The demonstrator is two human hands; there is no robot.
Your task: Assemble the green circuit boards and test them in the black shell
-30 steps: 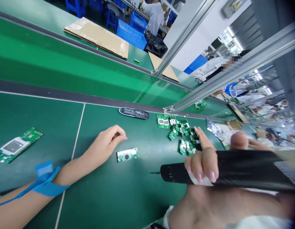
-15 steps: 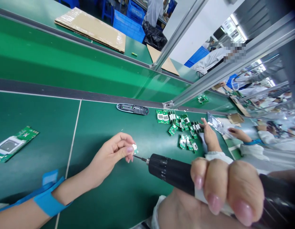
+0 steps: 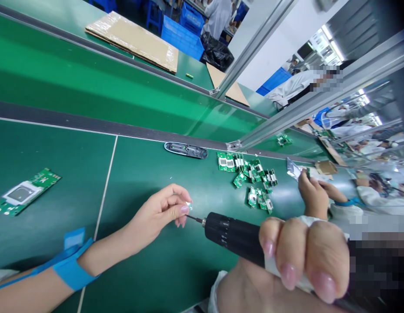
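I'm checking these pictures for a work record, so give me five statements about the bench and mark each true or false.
1. The right hand holds a black screwdriver. True.
2. The left hand pinches a small circuit board, mostly hidden by the fingers. True.
3. The left wrist is bare. False: a blue strap is wrapped around it.
4. The screwdriver's tip points away from the left hand. False: it points towards that hand.
5. A dark casing lies near the far edge of the green bench. True.
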